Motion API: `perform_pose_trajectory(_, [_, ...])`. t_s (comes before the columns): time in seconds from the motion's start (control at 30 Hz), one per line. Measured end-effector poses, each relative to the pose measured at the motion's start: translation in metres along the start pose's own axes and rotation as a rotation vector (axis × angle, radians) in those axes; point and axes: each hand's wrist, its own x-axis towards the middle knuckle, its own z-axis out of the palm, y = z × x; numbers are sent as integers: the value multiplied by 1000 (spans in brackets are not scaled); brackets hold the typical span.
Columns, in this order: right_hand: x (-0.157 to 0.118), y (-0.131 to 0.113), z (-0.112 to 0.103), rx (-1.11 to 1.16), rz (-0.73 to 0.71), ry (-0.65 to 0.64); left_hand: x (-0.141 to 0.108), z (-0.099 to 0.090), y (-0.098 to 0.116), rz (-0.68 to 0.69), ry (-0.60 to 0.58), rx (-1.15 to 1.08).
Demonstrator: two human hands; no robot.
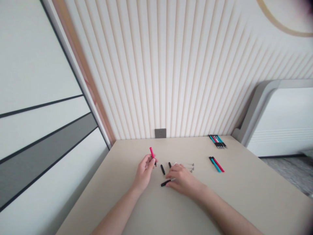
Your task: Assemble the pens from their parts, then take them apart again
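Note:
My left hand (146, 165) is closed around a pink pen barrel (152, 152), tilted with its pink end up; a short black part shows below the fingers. Low over the table, my right hand (179, 176) has thumb and fingers closing on a black pen part (165, 183), whose far end is hidden by the fingers. Between the hands lies a loose black pen piece (162, 169). Another black piece (170, 165) sits just beyond the right fingers, partly covered. Several small grey pieces (192, 168) lie right of that hand.
At the table's (156, 209) back right lies a row of several black, teal, pink and white pens (217, 141). Nearer are a teal barrel (215, 164) and a pink barrel (218, 164) side by side. A ribbed wall with a dark socket (160, 133) stands behind; a white cabinet (36, 137) borders the left.

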Motion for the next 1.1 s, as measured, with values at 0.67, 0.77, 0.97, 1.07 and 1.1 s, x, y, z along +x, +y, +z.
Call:
perform_pose_trajectory(0.67, [0,1,-6,198,188,18,-3,-1,-10,298,-23,556])
perform_pose_trajectory(0.77, [3,6,-9,396,290,258,-5,1,-2,294,-111,548])
perform_pose_trajectory(0.97, [8,16,-11,865,451,675,-15,6,12,294,-412,559])
perform_pose_trajectory(1.07, [8,15,-3,1005,453,779,-17,8,16,295,-489,572])
perform_pose_trajectory(1.1, [8,14,0,1040,450,796,-18,8,18,299,-501,576])
